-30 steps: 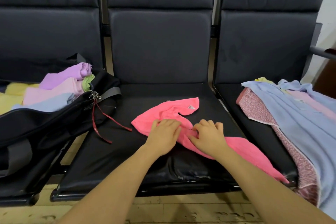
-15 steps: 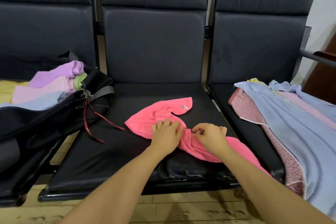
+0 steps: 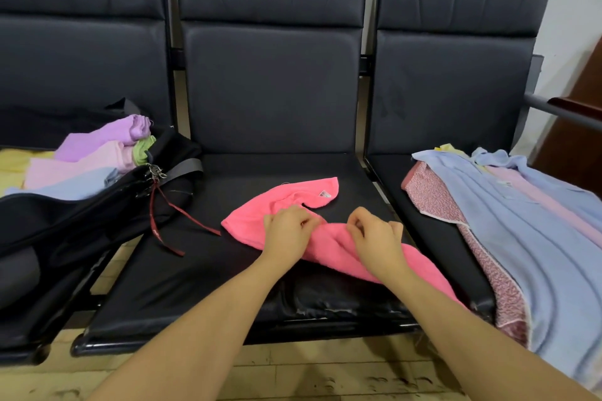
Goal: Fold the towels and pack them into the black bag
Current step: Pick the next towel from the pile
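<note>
A bright pink towel (image 3: 293,202) lies crumpled across the middle black seat (image 3: 195,270), one end trailing off toward the front right edge. My left hand (image 3: 286,231) pinches a fold of it with curled fingers. My right hand (image 3: 374,238) grips the same towel a short way to the right, fingers curled in. The black bag (image 3: 81,215) lies open on the left seat, holding folded towels (image 3: 94,153) in purple, pale pink, green and light blue.
A pile of unfolded towels (image 3: 521,238), light blue, pink and a red-patterned one, covers the right seat and hangs over its front. A red strap (image 3: 169,208) trails from the bag onto the middle seat. Wooden floor lies below.
Both hands went from lying flat on the pink towel to curling their fingers and pinching it. They have moved slightly apart, bunching the cloth between them.
</note>
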